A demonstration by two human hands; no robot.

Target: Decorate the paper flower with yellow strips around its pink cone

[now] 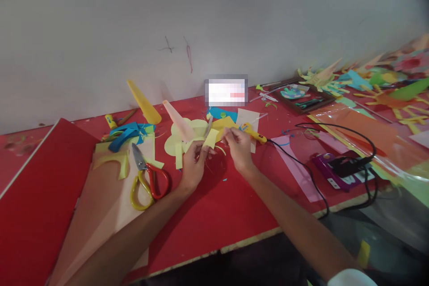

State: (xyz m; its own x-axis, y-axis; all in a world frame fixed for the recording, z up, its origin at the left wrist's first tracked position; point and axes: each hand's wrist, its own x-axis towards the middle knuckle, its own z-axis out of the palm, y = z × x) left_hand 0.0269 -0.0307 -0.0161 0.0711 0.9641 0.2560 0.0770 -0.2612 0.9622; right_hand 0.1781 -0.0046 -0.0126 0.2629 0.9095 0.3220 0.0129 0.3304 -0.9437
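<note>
My left hand (194,165) is closed around a small pale yellow piece of paper (210,137). A thin grey blade-like thing (208,127) rises beside that paper; whether the same hand holds it, I cannot tell. My right hand (238,148) is just to the right, its fingertips pinched together and apart from the paper; what is in them is too small to make out. Behind my left hand lies a pale yellow flower-shaped paper (170,140) with a pale pink paper cone (177,120) on it. A yellow glue gun (255,134) lies behind my right hand.
Large scissors (147,174) with red and yellow handles lie left of my left forearm. A black cord (301,161) runs from the glue gun past a purple box (330,172). A yellow cone (144,103) stands near the white wall (100,44). Paper crafts (385,98) crowd the right.
</note>
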